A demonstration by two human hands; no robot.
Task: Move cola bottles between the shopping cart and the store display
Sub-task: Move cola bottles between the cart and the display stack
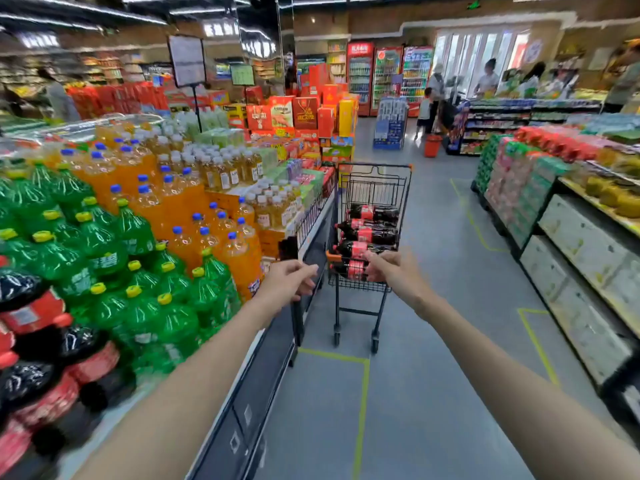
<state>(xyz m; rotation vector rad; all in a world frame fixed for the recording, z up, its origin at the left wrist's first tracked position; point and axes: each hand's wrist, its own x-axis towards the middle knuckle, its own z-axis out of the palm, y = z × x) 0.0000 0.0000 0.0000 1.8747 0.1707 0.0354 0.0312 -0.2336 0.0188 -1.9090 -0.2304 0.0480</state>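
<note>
A black wire shopping cart [375, 183] stands in the aisle ahead, beside the end of the drinks display. Several cola bottles [370, 233] with red labels lie stacked in its basket. More cola bottles [33, 315] stand blurred at the near left of the display [311, 216]. My right hand [389, 270] is stretched out to the cart's near end, fingers curled round the handle bar, just in front of the nearest bottle [351, 270]. My left hand [291, 280] hovers left of the cart by the display's wire rail, fingers loosely curled, holding nothing.
Green bottles [104, 251] and orange bottles [180, 202] fill the display on the left. Shelving with packs [519, 188] lines the right side. The grey aisle floor [433, 341] carries yellow tape lines. People stand near a red basket [432, 145] far ahead.
</note>
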